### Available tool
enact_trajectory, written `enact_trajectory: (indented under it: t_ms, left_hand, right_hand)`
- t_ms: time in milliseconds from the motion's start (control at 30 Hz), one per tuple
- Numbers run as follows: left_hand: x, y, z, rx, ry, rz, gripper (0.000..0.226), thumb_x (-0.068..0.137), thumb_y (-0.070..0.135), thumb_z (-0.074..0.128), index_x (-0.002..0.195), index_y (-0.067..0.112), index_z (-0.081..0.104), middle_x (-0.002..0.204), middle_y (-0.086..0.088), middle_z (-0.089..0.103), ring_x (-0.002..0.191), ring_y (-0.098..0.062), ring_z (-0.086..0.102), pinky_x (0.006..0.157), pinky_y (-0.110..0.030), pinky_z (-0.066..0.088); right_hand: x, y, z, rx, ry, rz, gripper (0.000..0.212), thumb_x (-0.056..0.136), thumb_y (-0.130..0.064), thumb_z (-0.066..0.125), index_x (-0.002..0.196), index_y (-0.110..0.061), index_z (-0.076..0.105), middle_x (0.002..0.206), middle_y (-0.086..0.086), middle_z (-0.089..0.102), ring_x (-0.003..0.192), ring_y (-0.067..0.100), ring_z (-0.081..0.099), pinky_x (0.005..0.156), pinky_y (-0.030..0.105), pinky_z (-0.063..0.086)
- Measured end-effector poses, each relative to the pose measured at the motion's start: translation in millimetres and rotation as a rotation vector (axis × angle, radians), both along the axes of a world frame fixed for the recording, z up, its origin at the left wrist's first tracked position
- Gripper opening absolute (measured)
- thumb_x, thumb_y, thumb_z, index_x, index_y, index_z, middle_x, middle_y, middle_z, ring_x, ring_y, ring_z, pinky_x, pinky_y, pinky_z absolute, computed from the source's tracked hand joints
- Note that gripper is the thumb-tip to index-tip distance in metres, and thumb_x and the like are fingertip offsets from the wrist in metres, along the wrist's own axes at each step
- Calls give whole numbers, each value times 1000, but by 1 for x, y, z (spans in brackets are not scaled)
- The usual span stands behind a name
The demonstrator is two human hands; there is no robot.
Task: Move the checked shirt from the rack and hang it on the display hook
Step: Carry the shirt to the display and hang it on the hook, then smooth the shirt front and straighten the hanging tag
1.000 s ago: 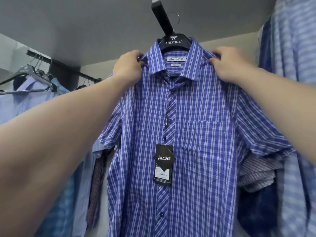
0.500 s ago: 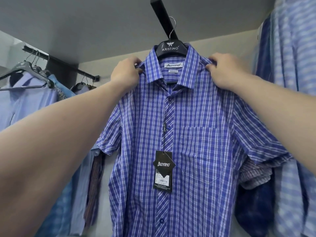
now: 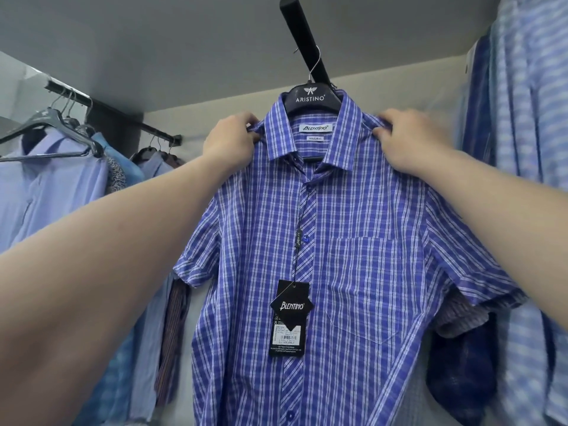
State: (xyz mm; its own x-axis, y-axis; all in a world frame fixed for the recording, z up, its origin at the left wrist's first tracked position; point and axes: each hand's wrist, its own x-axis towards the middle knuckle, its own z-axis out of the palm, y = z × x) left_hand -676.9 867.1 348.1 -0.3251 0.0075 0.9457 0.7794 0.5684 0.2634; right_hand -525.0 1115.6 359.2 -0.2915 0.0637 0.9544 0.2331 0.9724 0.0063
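Observation:
The blue-and-white checked shirt (image 3: 353, 241) hangs in front of me on a black hanger (image 3: 310, 98) marked ARISTINO. The hanger's wire loop sits over a black display hook (image 3: 302, 41) that slopes down from above. A black price tag (image 3: 290, 318) dangles from the shirt's front. My left hand (image 3: 230, 139) pinches the shirt's left shoulder beside the collar. My right hand (image 3: 405, 138) grips the right shoulder in the same way.
A black rack rail (image 3: 113, 109) at the left carries several light blue shirts (image 3: 46, 186) on grey hangers. More blue striped shirts (image 3: 528, 149) hang close at the right. Darker garments (image 3: 461, 364) hang behind the checked shirt's right sleeve. A grey ceiling is overhead.
The shirt, hanger and both hands sit lower in the view than before, as the view tilts upward. Both hands keep their hold on the shoulders.

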Motion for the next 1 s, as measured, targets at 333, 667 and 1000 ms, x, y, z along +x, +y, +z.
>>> enact_trajectory:
  t_ms: [333, 667, 1000]
  left_hand:
    - [4, -8, -10, -20, 22, 40, 27, 96, 21, 55, 123, 20, 60, 120, -9, 68, 109, -33, 60, 89, -46, 50]
    - [11, -10, -25, -42, 72, 72, 41, 96, 22, 55, 136, 18, 48, 132, -11, 60, 120, -34, 53, 99, -48, 43]
    - [29, -8, -91, -111, 224, 89, 46, 93, 12, 53, 139, 6, 47, 146, -17, 43, 135, -34, 37, 114, -44, 29]
  right_hand:
    - [-2, -6, -18, 13, 61, -35, 40, 104, -35, 39, 137, -15, 51, 130, 22, 56, 118, 44, 50, 98, 54, 39]
    - [2, -5, -45, 116, 181, 34, 43, 98, -29, 47, 136, -9, 47, 133, 21, 50, 122, 41, 44, 107, 53, 33]
    - [8, -34, -120, 369, 142, 163, 38, 90, -20, 58, 124, -3, 60, 123, 21, 57, 116, 42, 49, 103, 51, 33]
